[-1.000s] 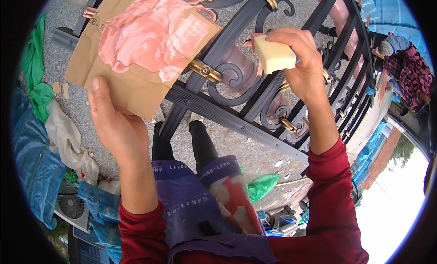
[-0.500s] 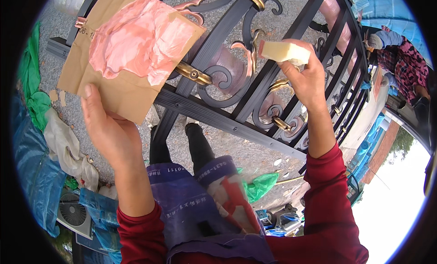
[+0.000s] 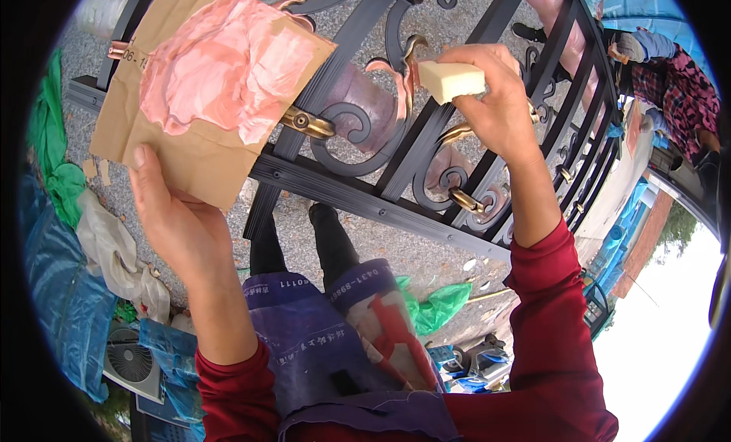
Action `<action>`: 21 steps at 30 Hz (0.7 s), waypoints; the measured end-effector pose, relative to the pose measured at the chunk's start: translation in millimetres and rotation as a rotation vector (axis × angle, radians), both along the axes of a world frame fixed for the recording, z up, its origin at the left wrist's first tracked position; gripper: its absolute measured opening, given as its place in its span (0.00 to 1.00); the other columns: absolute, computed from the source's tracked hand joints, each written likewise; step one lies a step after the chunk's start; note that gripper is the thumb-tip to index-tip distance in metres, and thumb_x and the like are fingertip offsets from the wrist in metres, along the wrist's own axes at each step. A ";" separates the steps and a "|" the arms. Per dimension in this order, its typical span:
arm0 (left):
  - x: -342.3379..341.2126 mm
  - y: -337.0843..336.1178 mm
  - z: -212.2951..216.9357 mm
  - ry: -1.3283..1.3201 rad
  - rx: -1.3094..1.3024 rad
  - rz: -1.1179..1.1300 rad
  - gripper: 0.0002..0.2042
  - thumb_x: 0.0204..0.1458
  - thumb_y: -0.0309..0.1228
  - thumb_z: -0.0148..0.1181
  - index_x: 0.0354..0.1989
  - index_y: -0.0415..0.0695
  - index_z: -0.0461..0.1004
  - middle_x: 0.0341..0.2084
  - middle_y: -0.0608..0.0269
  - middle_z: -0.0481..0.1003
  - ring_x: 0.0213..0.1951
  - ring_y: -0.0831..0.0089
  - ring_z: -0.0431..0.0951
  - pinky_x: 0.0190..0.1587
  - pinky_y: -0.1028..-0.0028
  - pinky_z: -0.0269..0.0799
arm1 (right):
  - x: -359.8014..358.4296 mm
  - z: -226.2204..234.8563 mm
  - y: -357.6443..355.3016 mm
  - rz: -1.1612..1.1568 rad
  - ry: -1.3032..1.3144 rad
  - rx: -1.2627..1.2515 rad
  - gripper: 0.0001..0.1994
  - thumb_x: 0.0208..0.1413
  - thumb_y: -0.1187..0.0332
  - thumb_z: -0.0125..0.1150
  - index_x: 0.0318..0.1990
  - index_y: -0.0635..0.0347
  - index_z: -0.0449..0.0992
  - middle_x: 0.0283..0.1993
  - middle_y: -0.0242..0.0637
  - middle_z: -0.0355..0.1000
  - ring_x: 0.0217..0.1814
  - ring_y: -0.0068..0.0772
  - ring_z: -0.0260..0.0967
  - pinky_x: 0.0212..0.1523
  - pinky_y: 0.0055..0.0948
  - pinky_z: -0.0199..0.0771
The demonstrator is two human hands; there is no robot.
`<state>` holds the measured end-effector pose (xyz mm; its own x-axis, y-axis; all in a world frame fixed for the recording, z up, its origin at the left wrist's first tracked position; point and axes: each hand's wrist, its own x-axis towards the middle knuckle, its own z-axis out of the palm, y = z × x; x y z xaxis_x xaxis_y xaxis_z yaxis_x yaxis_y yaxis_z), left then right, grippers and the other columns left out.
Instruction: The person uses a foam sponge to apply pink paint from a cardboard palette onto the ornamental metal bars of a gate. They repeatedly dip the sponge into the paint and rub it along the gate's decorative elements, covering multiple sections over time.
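My left hand (image 3: 181, 221) grips the lower edge of a piece of brown cardboard (image 3: 199, 154), thumb on top and fingers hidden beneath. Glossy pink paint or paste (image 3: 221, 69) is smeared thickly over the cardboard's upper part. In my right hand (image 3: 499, 99) is a pale yellow sponge block (image 3: 454, 81), pinched between thumb and fingers. The sponge hovers over a black metal railing (image 3: 358, 189), beside a copper-coloured leaf-shaped tip (image 3: 403, 84) on one scroll. Whether it touches that tip I cannot tell. Brass-coloured collars (image 3: 308, 124) join the scrolls and bars.
At the far right a person in a pink-and-black patterned top (image 3: 674, 99) bends near the railing. Blue sheeting (image 3: 65, 290), green plastic (image 3: 57, 153) and a fan unit (image 3: 131, 358) lie along the left. A green bag (image 3: 438, 305) rests on the ground behind my purple apron (image 3: 312, 328).
My right hand has shifted left, and the sponge has turned so its block end shows more. The cardboard and my left hand have moved slightly left. The railing sits a little higher in view.
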<state>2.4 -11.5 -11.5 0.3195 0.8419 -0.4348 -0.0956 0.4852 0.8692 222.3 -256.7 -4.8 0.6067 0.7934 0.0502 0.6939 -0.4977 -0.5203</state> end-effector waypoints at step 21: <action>2.3 -5.2 -3.8 0.001 0.041 -0.026 0.17 0.64 0.37 0.50 0.56 0.38 0.65 0.50 0.59 0.73 0.50 0.70 0.77 0.51 0.69 0.74 | 8.3 -4.3 -5.5 0.139 0.010 0.075 0.20 0.36 0.82 0.65 0.39 0.48 0.78 0.41 0.22 0.78 0.46 0.35 0.67 0.58 0.36 0.54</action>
<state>4.7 -16.7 -15.4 0.3412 0.8503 -0.4008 -0.0821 0.4517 0.8884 230.6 -262.2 -9.2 0.4921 0.8640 0.1066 0.7480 -0.3570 -0.5596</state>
